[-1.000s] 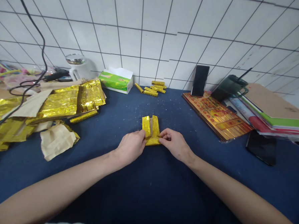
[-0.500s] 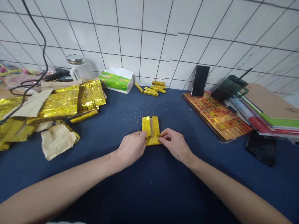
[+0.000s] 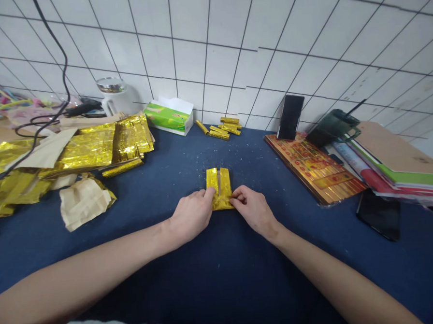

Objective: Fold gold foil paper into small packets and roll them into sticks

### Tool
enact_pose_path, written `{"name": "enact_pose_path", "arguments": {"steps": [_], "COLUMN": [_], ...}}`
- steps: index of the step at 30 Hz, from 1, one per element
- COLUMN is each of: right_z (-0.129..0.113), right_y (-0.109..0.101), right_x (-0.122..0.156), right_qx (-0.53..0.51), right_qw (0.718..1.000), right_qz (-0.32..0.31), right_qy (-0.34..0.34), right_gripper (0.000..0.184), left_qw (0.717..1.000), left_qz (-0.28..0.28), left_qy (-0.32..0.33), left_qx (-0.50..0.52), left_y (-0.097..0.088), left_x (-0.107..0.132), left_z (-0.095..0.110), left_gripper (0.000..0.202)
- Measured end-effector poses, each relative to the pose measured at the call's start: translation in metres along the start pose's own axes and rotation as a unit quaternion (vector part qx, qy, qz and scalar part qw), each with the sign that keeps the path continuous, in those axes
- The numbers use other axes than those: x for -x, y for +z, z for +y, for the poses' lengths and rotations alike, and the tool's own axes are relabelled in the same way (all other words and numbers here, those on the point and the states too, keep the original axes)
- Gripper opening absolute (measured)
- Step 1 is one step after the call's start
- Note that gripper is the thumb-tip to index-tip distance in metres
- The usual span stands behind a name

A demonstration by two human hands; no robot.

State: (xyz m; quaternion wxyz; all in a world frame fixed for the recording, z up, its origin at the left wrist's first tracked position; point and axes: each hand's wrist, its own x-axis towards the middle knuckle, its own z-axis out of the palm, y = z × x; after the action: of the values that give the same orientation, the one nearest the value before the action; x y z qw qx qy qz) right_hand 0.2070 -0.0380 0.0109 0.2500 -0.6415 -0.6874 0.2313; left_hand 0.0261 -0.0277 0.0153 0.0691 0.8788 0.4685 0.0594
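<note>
A small sheet of gold foil paper (image 3: 224, 200) lies on the dark blue table in front of me. Its two sides are folded inward, with a narrow brownish strip showing between them, and its near edge is turned up. My left hand (image 3: 193, 212) grips the left side, thumb on top and fingers curled. At the lower right corner, my right hand (image 3: 253, 207) pinches the paper between thumb and fingertips. Beyond it, near the wall, lie several small rolled gold pieces (image 3: 220, 133).
On the left are a heap of gold paper (image 3: 88, 149) and a crumpled beige sheet (image 3: 84, 203). Along the wall stand a white mug (image 3: 117, 99), a green tissue box (image 3: 168, 117) and an upright phone (image 3: 290, 117). Rightward lie an orange printed pack (image 3: 314, 169), folders (image 3: 400, 147) and a black phone (image 3: 379, 215).
The turned-up near edge of the gold paper looks flatter now. My left thumb has shifted slightly up and onto the paper; the right hand has barely moved.
</note>
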Motion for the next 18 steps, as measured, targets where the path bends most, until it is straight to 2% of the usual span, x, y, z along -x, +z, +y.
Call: {"name": "enact_pose_path", "arguments": {"steps": [6, 11, 14, 18], "right_z": [0.0025, 0.0055, 0.0062, 0.0066], "right_y": [0.002, 0.0033, 0.0037, 0.0037], "right_x": [0.0007, 0.0007, 0.0006, 0.0005], "right_qx": [0.038, 0.04, 0.037, 0.038], "right_qw": [0.999, 0.999, 0.999, 0.999], "right_qz": [0.0, -0.004, -0.002, -0.001], "right_qy": [-0.026, -0.035, -0.038, -0.038], "right_gripper": [0.006, 0.007, 0.007, 0.006], "left_qw": [0.996, 0.971, 0.961, 0.954], "left_qz": [0.04, 0.097, 0.089, 0.065], "left_qy": [0.038, 0.175, 0.227, 0.25], "left_qx": [-0.072, -0.127, -0.129, -0.15], "left_y": [0.0009, -0.0016, -0.002, -0.0025], "left_x": [0.0029, 0.0039, 0.0038, 0.0077], "left_z": [-0.0006, -0.0016, -0.0011, 0.002], "left_gripper": [0.02, 0.028, 0.026, 0.029]}}
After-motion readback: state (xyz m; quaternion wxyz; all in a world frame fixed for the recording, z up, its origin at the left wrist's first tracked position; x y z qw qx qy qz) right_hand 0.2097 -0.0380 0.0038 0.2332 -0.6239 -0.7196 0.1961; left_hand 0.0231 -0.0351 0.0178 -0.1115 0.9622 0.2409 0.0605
